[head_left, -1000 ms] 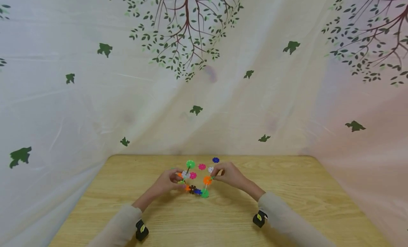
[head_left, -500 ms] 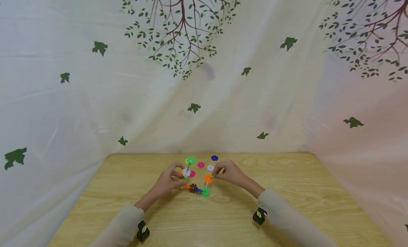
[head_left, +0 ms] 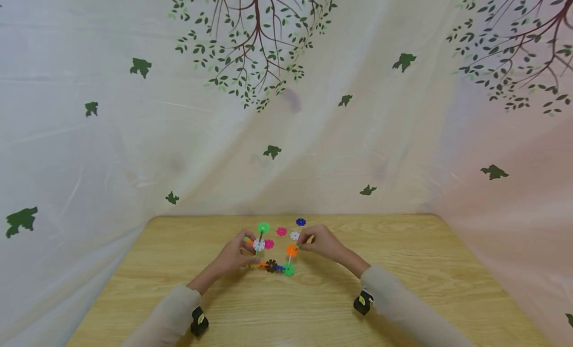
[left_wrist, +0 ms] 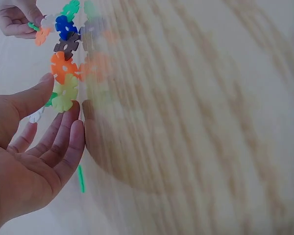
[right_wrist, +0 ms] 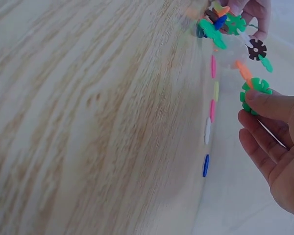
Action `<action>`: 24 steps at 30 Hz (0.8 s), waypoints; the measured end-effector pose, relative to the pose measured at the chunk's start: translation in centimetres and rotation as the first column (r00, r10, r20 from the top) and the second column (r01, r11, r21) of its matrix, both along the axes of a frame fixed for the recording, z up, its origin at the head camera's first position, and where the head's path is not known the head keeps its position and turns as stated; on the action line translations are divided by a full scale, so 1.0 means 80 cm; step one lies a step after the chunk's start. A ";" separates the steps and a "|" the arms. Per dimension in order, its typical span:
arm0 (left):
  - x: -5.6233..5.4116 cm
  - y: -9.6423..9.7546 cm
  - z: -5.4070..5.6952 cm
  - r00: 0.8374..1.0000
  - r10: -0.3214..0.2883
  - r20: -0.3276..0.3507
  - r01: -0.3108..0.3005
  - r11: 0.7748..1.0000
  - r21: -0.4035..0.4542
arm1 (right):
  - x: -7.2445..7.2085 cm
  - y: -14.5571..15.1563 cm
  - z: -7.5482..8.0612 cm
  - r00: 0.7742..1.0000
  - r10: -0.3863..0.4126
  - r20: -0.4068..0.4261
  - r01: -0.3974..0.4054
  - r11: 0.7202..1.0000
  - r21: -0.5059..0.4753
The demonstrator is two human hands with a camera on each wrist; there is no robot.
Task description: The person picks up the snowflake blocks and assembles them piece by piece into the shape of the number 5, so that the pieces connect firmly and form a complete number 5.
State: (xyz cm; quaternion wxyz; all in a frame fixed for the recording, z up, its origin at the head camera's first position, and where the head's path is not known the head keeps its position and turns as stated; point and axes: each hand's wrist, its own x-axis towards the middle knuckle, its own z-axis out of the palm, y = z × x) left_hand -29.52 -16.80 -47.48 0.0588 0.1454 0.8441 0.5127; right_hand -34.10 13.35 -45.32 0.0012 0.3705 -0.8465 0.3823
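Note:
Several plastic snowflake discs are slotted together into a U-shaped chain (head_left: 271,266), low over the wooden table. My left hand (head_left: 235,252) grips its left corner, thumb and fingers around a yellow snowflake disc (left_wrist: 64,95) and its green neighbour. From that corner rises an arm with a white disc (head_left: 259,245), a brown one seen edge-on, and a green disc (head_left: 263,227) on top. On the other side, my right hand (head_left: 323,242) pinches a green snowflake disc (right_wrist: 256,91) between thumb and fingers. An orange disc (head_left: 292,250) joins it to the chain's right arm.
Behind the chain, loose discs lie flat on the table (head_left: 286,312): a blue one (head_left: 301,221), a white one (head_left: 294,235) and two pink ones (head_left: 281,231). Others are partly hidden behind the left hand. A printed cloth (head_left: 215,153) hangs past the table's far edge.
The chain's left arm swings slightly up, then tips left and down, with the left hand turning a little. The right hand keeps its pinch almost in place. The head view has shifted slightly.

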 end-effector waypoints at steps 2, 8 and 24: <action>0.000 0.000 0.000 1.000 0.011 0.014 -0.011 1.000 -0.023 | 0.000 0.000 -0.001 1.000 -0.001 -0.008 0.001 1.000 0.000; 0.001 -0.001 0.004 0.996 0.044 0.077 -0.041 0.998 -0.038 | 0.000 0.000 -0.005 1.000 -0.008 -0.030 0.008 1.000 0.014; -0.010 0.057 0.041 0.998 -0.044 0.049 0.036 0.988 0.148 | -0.005 -0.008 0.001 0.997 -0.013 -0.071 0.012 1.000 -0.010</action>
